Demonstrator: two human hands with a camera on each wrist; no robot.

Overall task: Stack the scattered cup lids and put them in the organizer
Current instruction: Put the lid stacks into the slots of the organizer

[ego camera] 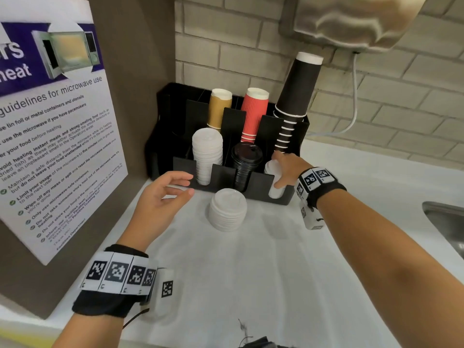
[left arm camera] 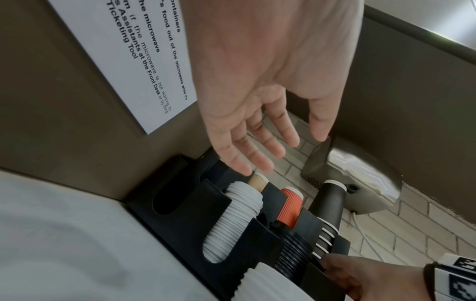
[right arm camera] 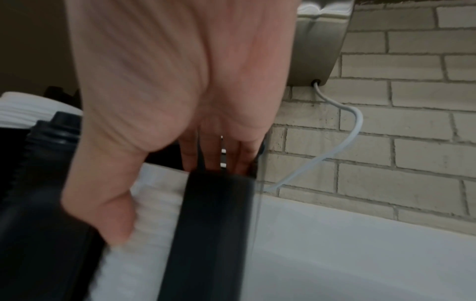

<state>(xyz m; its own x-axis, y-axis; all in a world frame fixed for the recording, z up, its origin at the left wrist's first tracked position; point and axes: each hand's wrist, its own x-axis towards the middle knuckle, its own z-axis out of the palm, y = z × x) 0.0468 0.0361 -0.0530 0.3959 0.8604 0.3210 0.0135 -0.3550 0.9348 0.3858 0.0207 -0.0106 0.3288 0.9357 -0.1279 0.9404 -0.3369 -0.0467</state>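
Note:
A black organizer [ego camera: 221, 174] [left arm camera: 257, 240] stands in the counter's back corner. My right hand [ego camera: 281, 172] [right arm camera: 167, 198] grips a stack of white lids [ego camera: 270, 169] [right arm camera: 154, 213] inside the front right slot, thumb on its front, fingers behind it. The slot's black front wall [right arm camera: 213, 224] hides most of that stack. A second stack of white lids [ego camera: 228, 209] sits loose on the counter just before the organizer. My left hand [ego camera: 185, 184] [left arm camera: 270, 142] hovers open and empty left of it, near the organizer's front left corner.
Other slots hold a tall white lid stack [ego camera: 207, 156], black lids [ego camera: 246, 164], and brown [ego camera: 219, 106], red [ego camera: 253, 114] and black cups [ego camera: 298, 91]. A poster [ego camera: 50, 121] covers the left wall. A metal wall unit [ego camera: 351, 18] hangs overhead; a sink [ego camera: 447, 222] lies at the right.

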